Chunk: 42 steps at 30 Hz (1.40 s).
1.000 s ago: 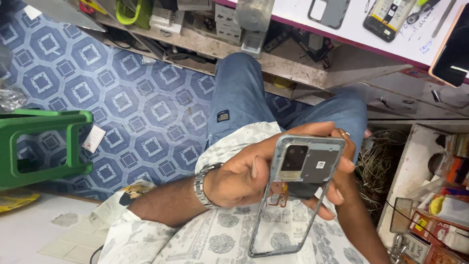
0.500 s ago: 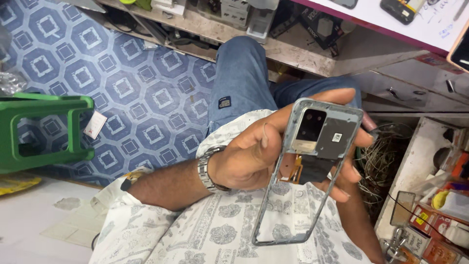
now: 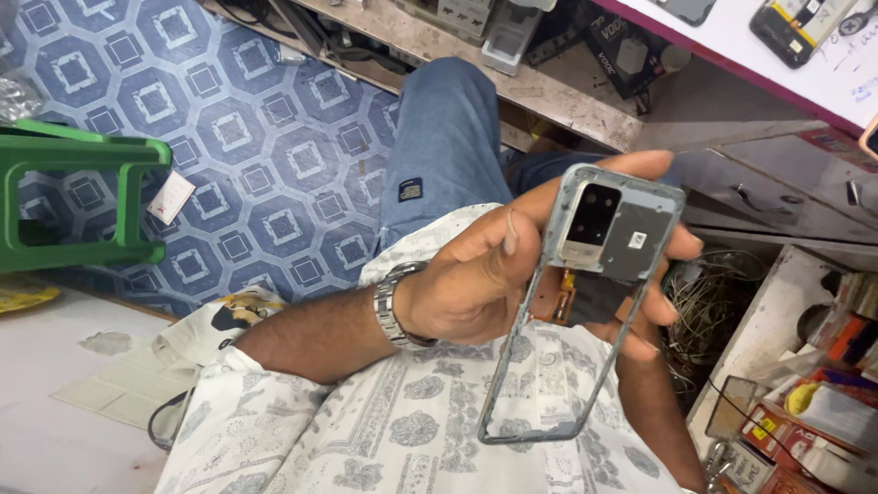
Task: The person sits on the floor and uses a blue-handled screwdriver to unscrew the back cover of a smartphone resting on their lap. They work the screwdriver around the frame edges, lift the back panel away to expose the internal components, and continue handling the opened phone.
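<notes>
Item: phone middle frame [image 3: 585, 302], grey, stripped of screen and back. Upper part carried a camera module [image 3: 593, 224] with dark lenses and a grey metal shield plate [image 3: 640, 240]; lower part was an empty rectangular rim through which the patterned white shirt [image 3: 412, 430] showed. An orange flex piece [image 3: 560, 297] hung just below the camera block. Position: held in the air above the lap, tilted, camera end uppermost and turned toward the wearer, apparently so the inner fittings could be looked over.

Left hand [image 3: 476, 284]: closed about the frame's left edge, thumb [image 3: 498, 233] laid across the front, wristwatch [image 3: 391, 306] on the wrist. Grip was at the rim, which kept the components uncovered.

Right hand [image 3: 654, 297]: behind and under the upper part, fingertips curling round the right edge and top; it held the frame from the back, steadying it. Most of this hand was hidden by the frame.

Surroundings: blue jeans [image 3: 448, 155] on the knee; blue patterned floor [image 3: 229, 137]; green plastic stool [image 3: 64, 197] at left; a paper tag [image 3: 169, 197] on the floor beside it; white worktop [image 3: 805, 64] at upper right bearing a dismantled phone [image 3: 794, 29]; a tangle of wires [image 3: 709, 306] below it; coloured packets [image 3: 823, 402] at lower right.
</notes>
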Each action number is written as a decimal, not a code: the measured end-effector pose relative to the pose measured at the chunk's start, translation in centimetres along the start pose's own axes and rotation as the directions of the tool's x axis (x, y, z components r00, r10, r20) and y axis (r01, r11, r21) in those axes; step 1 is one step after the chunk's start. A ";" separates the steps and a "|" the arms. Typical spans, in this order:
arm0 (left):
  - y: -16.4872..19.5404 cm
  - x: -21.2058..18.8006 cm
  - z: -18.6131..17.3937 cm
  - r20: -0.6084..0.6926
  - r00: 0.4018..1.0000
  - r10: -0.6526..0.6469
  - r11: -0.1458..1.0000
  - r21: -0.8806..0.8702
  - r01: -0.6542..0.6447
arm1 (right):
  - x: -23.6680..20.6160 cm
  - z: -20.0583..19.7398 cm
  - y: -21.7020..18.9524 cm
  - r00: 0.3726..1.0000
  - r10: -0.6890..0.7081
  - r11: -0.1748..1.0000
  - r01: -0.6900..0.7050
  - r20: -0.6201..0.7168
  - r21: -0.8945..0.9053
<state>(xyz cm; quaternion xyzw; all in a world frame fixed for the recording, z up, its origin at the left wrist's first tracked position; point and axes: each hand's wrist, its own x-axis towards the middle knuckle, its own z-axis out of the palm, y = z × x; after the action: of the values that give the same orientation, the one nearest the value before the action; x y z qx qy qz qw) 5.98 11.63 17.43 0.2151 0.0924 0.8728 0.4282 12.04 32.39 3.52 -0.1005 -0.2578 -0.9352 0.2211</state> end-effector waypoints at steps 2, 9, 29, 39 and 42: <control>0.2 0.1 -0.2 -0.018 1.000 0.009 0.999 0.040 -0.009 | 1.3 0.4 -0.5 0.997 0.068 0.998 -0.068 0.034 -0.003; 0.8 0.3 -2.2 -0.129 0.992 0.003 1.000 -0.016 -0.005 | -0.9 1.8 -5.2 0.820 -0.514 -0.854 -0.464 0.252 -0.236; 5.4 -2.2 -8.4 -0.397 0.916 0.065 0.994 -0.055 -0.094 | 19.9 15.2 -14.5 0.905 -0.310 -0.917 -0.366 0.291 0.160; 6.5 -4.0 -9.3 -0.415 0.901 0.126 0.986 -0.051 -0.161 | 19.7 12.1 -13.3 0.922 -0.341 -0.806 -0.387 0.181 0.448; 6.5 -3.6 -9.2 -0.410 0.906 0.100 0.990 -0.050 -0.132 | 18.3 11.1 -12.4 0.942 -0.277 -0.841 -0.334 0.192 0.426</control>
<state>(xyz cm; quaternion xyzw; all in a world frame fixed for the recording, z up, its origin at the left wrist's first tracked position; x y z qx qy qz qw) -0.83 4.99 10.40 0.0175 0.1329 0.9253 0.3548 -9.04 41.11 13.03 0.0233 -0.9844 0.0590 0.1641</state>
